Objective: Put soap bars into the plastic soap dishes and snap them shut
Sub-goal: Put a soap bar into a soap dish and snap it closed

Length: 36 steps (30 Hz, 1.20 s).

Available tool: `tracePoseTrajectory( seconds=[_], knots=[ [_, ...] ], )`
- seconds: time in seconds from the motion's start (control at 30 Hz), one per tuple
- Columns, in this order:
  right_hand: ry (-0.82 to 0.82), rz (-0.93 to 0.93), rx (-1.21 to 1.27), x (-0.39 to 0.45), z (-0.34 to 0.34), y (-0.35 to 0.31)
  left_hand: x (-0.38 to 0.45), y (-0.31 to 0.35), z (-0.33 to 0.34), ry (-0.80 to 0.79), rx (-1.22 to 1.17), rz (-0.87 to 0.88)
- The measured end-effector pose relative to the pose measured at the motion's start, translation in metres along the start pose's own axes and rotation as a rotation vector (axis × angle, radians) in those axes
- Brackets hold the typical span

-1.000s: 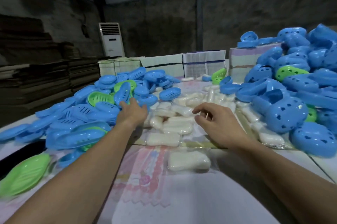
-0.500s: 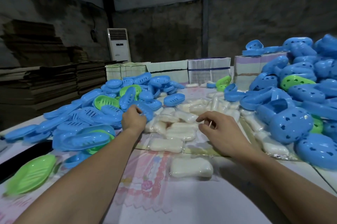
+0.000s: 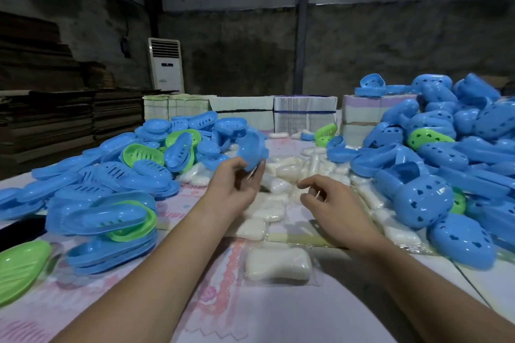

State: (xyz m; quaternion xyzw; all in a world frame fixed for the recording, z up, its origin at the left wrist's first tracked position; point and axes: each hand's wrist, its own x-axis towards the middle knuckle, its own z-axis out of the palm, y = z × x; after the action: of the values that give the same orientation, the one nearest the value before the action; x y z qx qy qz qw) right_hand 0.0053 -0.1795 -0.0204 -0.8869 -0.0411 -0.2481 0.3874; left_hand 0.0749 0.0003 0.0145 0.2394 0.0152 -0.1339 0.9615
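Note:
My left hand [image 3: 235, 185] holds a blue soap dish half [image 3: 252, 149] by its lower edge, lifted above the table and blurred by motion. My right hand [image 3: 330, 207] hovers over the pile of wrapped white soap bars [image 3: 288, 174] in the middle of the table, fingers loosely curled and holding nothing. One wrapped soap bar [image 3: 278, 263] lies alone nearest me. A heap of blue and green dish halves [image 3: 119, 175] fills the left side. On the right rises a heap of blue perforated dish lids [image 3: 434, 153].
A patterned cloth [image 3: 220, 301] covers the table. Stacks of white bundled packs [image 3: 305, 115] line the far edge. A green dish half [image 3: 19, 266] lies at the near left. A white floor air conditioner [image 3: 165, 63] stands by the back wall, and flat cardboard stacks [image 3: 55, 119] sit at the left.
My left hand has picked a blue dish half out of the left heap and raised it toward the middle. My right hand stayed over the soap bars.

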Motion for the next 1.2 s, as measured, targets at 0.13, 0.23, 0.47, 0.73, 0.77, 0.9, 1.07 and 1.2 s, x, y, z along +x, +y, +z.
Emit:
tracePoseTrajectory(
  seconds=[0.13, 0.23, 0.47, 0.73, 0.77, 0.9, 1.07, 1.2],
  knots=[
    [0.018, -0.007, -0.044, 0.003, 0.001, 0.006, -0.013, 0.01, 0.0, -0.11, 0.004, -0.092],
    [0.024, 0.002, -0.158, 0.005, 0.003, 0.013, -0.016, 0.0, -0.001, -0.088, 0.079, -0.144],
    [-0.185, 0.133, -0.587, 0.01, 0.004, 0.031, -0.019, -0.026, -0.002, -0.157, 0.169, -0.262],
    [-0.215, 0.23, -0.657, 0.017, 0.004, 0.042, -0.02, -0.027, 0.0, -0.12, 0.054, -0.291],
    [-0.232, 0.237, -0.655, 0.017, 0.004, 0.043, -0.021, -0.026, 0.001, -0.133, 0.039, -0.287],
    [-0.223, 0.235, -0.636, 0.02, 0.008, 0.045, -0.023, -0.023, 0.0, -0.153, 0.021, -0.255],
    [-0.207, 0.224, -0.694, 0.019, 0.008, 0.043, -0.018, -0.022, -0.001, -0.103, 0.01, -0.191],
    [-0.13, 0.173, -0.775, 0.02, 0.008, 0.04, -0.018, -0.022, -0.003, -0.071, 0.102, -0.147]
  ],
)
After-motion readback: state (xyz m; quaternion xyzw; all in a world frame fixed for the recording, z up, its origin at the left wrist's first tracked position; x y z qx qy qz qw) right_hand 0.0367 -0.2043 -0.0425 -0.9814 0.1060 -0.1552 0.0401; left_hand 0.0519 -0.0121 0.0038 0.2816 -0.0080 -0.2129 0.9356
